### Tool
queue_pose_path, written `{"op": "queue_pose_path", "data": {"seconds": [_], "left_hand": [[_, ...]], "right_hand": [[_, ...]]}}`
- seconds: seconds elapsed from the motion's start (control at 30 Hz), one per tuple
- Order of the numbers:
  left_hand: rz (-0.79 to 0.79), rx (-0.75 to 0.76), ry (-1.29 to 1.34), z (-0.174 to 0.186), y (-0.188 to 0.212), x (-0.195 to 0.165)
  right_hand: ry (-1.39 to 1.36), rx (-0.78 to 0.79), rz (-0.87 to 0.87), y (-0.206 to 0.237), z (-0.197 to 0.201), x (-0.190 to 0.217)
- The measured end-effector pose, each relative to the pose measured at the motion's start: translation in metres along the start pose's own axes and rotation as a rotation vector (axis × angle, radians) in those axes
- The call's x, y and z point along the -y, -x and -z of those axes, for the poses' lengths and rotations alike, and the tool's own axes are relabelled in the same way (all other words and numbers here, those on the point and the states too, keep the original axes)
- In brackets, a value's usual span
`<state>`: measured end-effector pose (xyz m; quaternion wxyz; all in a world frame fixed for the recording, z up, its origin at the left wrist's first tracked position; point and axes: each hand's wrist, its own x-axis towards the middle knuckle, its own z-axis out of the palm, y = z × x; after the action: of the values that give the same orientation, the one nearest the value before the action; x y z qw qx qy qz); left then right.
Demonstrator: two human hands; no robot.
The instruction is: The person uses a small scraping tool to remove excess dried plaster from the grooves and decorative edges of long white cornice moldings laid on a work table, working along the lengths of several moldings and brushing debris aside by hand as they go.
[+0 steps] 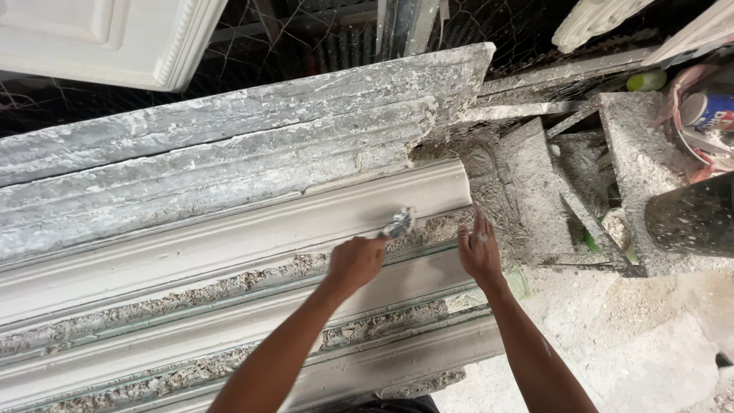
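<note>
Soft, even daylight, faint shadows, sharp focus except slight motion blur centrally.

Your 2 forearms are bare, with no sleeves, gloves, watch or rings showing. White plaster dust flecks your left hand and right hand, streaking the right forearm.

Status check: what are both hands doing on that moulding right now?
Left hand grips small scraper, blade on plaster moulding. Right hand flat by moulding's end, holding nothing. Plaster crumbs along the mould edges; nothing blocking.
</note>
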<state>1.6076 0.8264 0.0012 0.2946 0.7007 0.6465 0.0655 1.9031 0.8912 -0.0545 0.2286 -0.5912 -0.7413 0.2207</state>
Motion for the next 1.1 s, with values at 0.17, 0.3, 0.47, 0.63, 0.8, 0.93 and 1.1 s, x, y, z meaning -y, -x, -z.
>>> {"op": "queue_pose_path", "data": {"seconds": [0.17, 0.3, 0.47, 0.63, 0.8, 0.93, 1.1], "left_hand": [[-0.001, -0.019, 0.113, -0.024, -0.029, -0.067], [-0.068, -0.119, 0.130, -0.022, -0.016, -0.076], [0.008, -0.119, 0.109, -0.011, -0.004, -0.064], [0.047, 0.005, 0.186, -0.020, -0.039, -0.101], [-0.052, -0.092, 0.170, -0.031, -0.064, -0.137], [-0.223, -0.171, 0.029, -0.006, -0.079, -0.130], [-0.392, -0.427, -0.502, 0.053, -0.139, -0.083]], "right_hand": [[-0.010, 0.009, -0.028, 0.001, 0.002, 0.001], [-0.034, 0.004, -0.040, 0.002, 0.003, 0.002], [-0.013, -0.006, -0.011, 0.001, 0.003, 0.001], [-0.025, -0.005, -0.018, 0.002, 0.002, 0.000], [0.013, -0.056, 0.021, 0.004, 0.001, -0.004], [0.092, -0.163, 0.032, 0.005, -0.004, -0.007], [0.018, -0.199, 0.008, 0.010, -0.004, -0.006]]}}
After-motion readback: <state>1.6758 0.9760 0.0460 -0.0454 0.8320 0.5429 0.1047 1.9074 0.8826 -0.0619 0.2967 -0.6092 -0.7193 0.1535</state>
